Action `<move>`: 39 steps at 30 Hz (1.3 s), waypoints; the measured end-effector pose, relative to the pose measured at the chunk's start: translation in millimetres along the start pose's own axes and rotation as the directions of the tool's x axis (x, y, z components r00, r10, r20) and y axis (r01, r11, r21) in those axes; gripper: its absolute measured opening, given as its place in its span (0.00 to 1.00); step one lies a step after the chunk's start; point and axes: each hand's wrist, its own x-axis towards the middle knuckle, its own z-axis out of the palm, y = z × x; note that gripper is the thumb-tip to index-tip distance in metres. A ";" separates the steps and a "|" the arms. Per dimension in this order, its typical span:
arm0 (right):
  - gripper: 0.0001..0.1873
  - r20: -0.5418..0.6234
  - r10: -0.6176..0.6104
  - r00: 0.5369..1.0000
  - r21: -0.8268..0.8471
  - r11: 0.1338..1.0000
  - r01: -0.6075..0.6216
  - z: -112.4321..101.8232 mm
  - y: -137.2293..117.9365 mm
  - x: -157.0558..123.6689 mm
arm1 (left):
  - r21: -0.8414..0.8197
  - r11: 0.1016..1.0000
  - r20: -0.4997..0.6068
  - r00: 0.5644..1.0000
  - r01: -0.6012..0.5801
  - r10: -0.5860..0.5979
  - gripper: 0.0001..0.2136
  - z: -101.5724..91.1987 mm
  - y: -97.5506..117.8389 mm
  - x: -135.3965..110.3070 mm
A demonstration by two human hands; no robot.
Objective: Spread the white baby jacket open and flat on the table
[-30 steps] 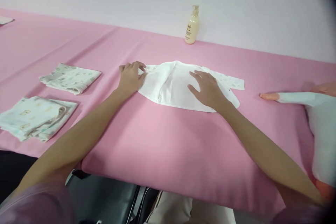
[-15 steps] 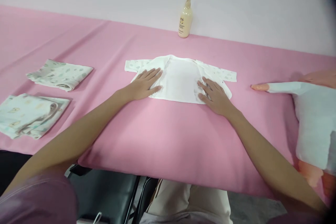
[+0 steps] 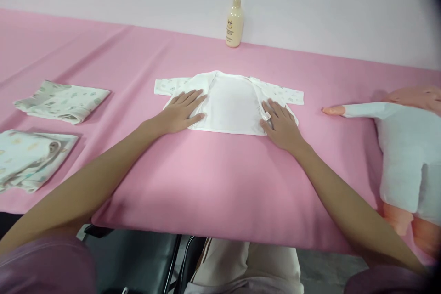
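Note:
A small white baby shirt point(image 3: 231, 108) lies spread on the pink table cover point(image 3: 213, 183), its front opened out to both sides and its patterned sleeves stretched left and right. My left hand point(image 3: 181, 112) rests flat on the left front panel, fingers spread. On the right front panel lies my right hand point(image 3: 280, 124), also with fingers apart. A small white tag point(image 3: 267, 116) shows by the fingers of my right hand. Parts of both panels are hidden under my hands.
A pump bottle point(image 3: 234, 23) stands at the back by the wall. To the left lie a folded patterned cloth point(image 3: 65, 101) and a folded stack point(image 3: 34, 156). A doll point(image 3: 403, 147) in pale clothing lies at the right. A black chair point(image 3: 132, 257) is below the table's front edge.
The view has shifted slightly to the right. Both hands stay on the shirt's panels; the white tag by my right hand now shows more clearly.

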 end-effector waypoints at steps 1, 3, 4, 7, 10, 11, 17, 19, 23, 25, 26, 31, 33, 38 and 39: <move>0.42 -0.009 0.004 1.000 0.010 1.000 -0.004 -0.9 -0.7 -0.5 | 0.002 1.000 0.001 1.000 0.003 -0.003 0.44 0.1 -0.3 0.1; 0.42 -0.038 0.023 0.999 0.034 0.999 -0.022 -2.4 -1.2 -0.8 | 0.004 1.000 0.002 1.000 0.004 -0.004 0.44 0.5 -0.6 0.3; 0.42 -0.056 0.038 0.998 0.044 0.998 -0.036 -2.7 -0.7 -0.5 | 0.003 1.000 0.002 1.000 0.004 -0.004 0.44 0.7 -0.7 0.5; 0.42 -0.109 0.114 0.987 0.053 0.993 -0.109 -0.3 4.0 0.5 | -0.003 1.000 -0.001 1.000 0.006 -0.006 0.44 2.0 -1.5 1.1; 0.43 -0.160 0.174 0.972 0.074 0.984 -0.164 5.8 10.9 0.3 | -0.006 1.000 -0.011 1.000 0.002 -0.002 0.44 3.5 -2.4 1.6; 0.43 -0.185 0.176 0.967 0.088 0.983 -0.162 7.7 13.1 0.6 | -0.005 1.000 -0.018 1.000 -0.002 0.002 0.44 3.8 -2.4 1.7; 0.33 -0.292 0.171 0.941 0.091 0.984 -0.151 -1.6 21.4 40.9 | -0.002 1.000 -0.027 1.000 -0.009 0.009 0.44 0.9 2.9 0.6; 0.28 -0.268 0.223 0.937 0.115 0.973 -0.199 -14.3 22.1 72.8 | -0.006 1.000 -0.025 1.000 -0.012 0.012 0.43 -0.4 5.0 0.1; 0.20 0.018 0.376 0.926 0.239 0.898 -0.369 -44.1 23.0 134.1 | -0.011 1.000 -0.029 1.000 -0.011 0.011 0.45 -0.6 6.1 0.1; 0.18 0.153 0.399 0.904 0.265 0.865 -0.426 -55.3 25.5 153.5 | -0.013 1.000 -0.033 0.999 -0.011 0.011 0.45 0.4 5.5 0.4; 0.17 0.186 0.402 0.897 0.271 0.856 -0.440 -59.2 27.7 160.3 | -0.015 1.000 -0.034 0.999 -0.011 0.011 0.46 0.9 5.2 0.7; 0.21 0.235 0.429 0.872 0.295 0.824 -0.484 -60.1 43.5 179.1 | -0.033 0.999 -0.037 0.999 -0.015 0.014 0.45 2.8 3.2 2.0; 0.24 0.200 0.437 0.877 0.289 0.829 -0.480 -53.9 47.4 180.4 | -0.040 0.999 -0.045 0.999 -0.024 0.022 0.44 3.4 2.1 2.5; 0.29 -0.105 0.378 0.920 0.148 0.921 -0.362 -31.1 38.2 151.7 | -0.048 0.998 -0.060 0.998 -0.036 0.033 0.44 5.6 -1.3 3.5; 0.30 -0.164 0.305 0.938 0.102 0.951 -0.291 -26.0 34.6 140.9 | -0.048 0.998 -0.059 0.998 -0.035 0.032 0.43 6.0 -1.8 3.6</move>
